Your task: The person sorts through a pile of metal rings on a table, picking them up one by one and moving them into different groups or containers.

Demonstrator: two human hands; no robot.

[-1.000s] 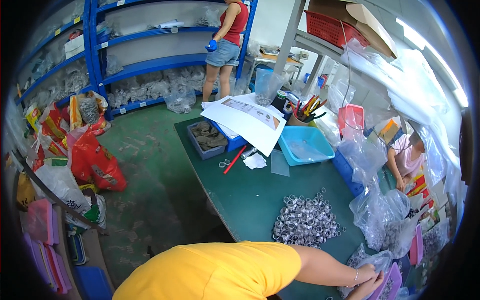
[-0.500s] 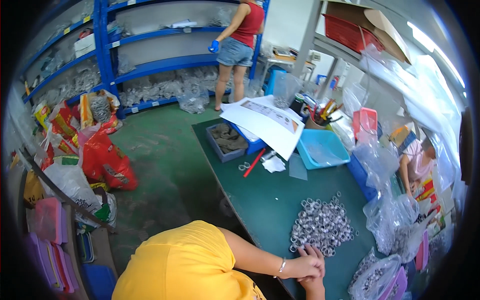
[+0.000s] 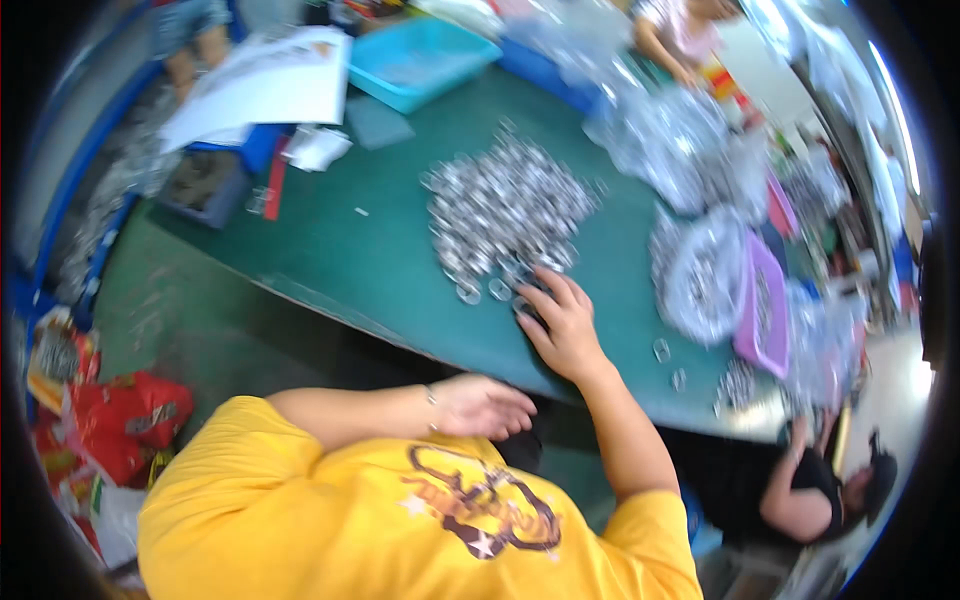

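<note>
The scene is brightly lit, with a white strip light (image 3: 897,120) glowing at the far right rim. Clear plastic bags (image 3: 660,140) throw back pale glare, and the green surface (image 3: 380,260) carries a whitish sheen near its lower right edge. Beneath its near edge lies dark shadow. Blur softens the metal rings (image 3: 510,205) and the blue shelving (image 3: 70,165); straight edges bow outward, and the corners go black.

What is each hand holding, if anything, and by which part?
The left hand looks empty. The right hand is at the ring pile; whether it grips a ring cannot be told.
</note>
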